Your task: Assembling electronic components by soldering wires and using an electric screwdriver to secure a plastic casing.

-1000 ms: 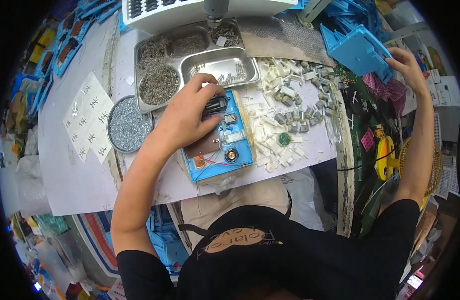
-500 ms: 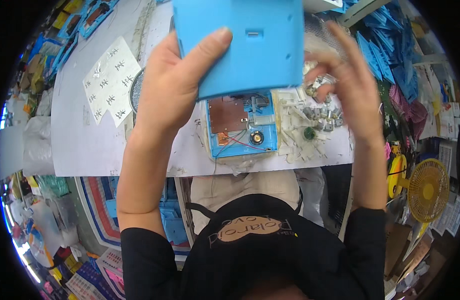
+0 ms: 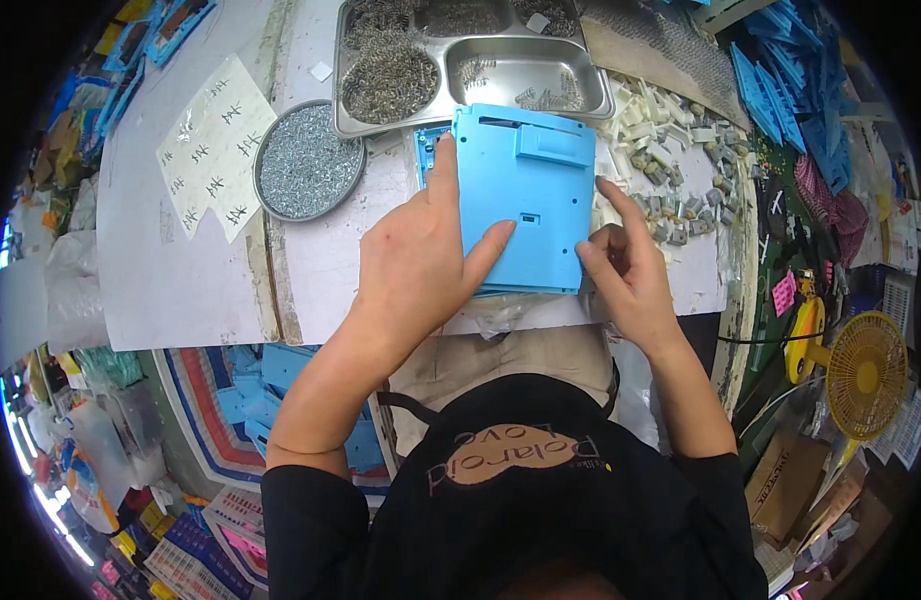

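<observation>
A blue plastic cover (image 3: 540, 185) lies over a blue housing, whose edge (image 3: 426, 152) shows at the upper left. It has a small slot near the middle and a raised bar toward its far side. My left hand (image 3: 410, 250) grips the cover by its left side, thumb flat on top and index finger along the edge. At the right edge, my right hand (image 3: 635, 285) touches the cover with its thumb, the index finger pointing up beside it and the other fingers curled. What lies inside the housing is hidden under the cover.
Beyond the cover sits a metal compartment tray (image 3: 470, 55) with springs. Left of it are a round dish of screws (image 3: 310, 165) and a marked paper sheet (image 3: 205, 150). Small white parts (image 3: 665, 150) are heaped on the right, near stacked blue panels (image 3: 780, 80) and a yellow fan (image 3: 865, 375).
The cover has come down toward me from a raised position onto the housing, hiding its wires and brown board. My right hand has moved in to the cover's right edge.
</observation>
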Demonstrator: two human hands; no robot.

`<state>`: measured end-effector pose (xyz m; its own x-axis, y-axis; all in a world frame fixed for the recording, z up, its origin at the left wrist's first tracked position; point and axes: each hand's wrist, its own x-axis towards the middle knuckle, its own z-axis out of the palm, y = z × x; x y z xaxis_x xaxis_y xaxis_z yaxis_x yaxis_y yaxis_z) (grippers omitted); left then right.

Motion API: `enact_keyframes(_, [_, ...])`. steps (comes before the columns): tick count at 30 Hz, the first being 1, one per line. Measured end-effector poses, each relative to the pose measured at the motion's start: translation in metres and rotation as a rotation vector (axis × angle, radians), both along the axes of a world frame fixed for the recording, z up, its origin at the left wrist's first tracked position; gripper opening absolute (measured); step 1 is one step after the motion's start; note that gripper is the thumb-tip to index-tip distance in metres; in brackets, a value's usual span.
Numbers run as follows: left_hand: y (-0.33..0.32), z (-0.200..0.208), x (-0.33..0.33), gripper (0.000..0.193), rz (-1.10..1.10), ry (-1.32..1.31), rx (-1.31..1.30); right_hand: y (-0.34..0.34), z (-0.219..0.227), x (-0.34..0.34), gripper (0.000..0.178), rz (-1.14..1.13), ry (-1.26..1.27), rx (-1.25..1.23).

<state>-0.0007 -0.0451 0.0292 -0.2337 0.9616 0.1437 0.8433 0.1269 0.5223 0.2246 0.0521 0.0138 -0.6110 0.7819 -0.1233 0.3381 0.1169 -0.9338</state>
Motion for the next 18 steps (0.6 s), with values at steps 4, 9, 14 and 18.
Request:
enact_keyframes(4, [0.001, -0.012, -0.005, 0.085, 0.036, -0.089, 0.104, 0.012, 0.007, -0.010, 0.058, 0.046, -0.114, 0.088])
enact_keyframes(9, [-0.014, -0.007, 0.002, 0.080, 0.140, -0.235, 0.021, 0.022, 0.000, -0.017, 0.050, 0.183, -0.113, 0.410])
enact_keyframes(14, [-0.028, -0.007, 0.007, 0.077, 0.194, -0.158, 0.019, 0.026, -0.005, -0.022, 0.050, 0.318, -0.149, 0.749])
enact_keyframes(18, [-0.031, -0.012, 0.004, 0.076, 0.203, -0.146, 0.047, 0.023, 0.002, -0.021, 0.050, 0.277, -0.115, 0.508])
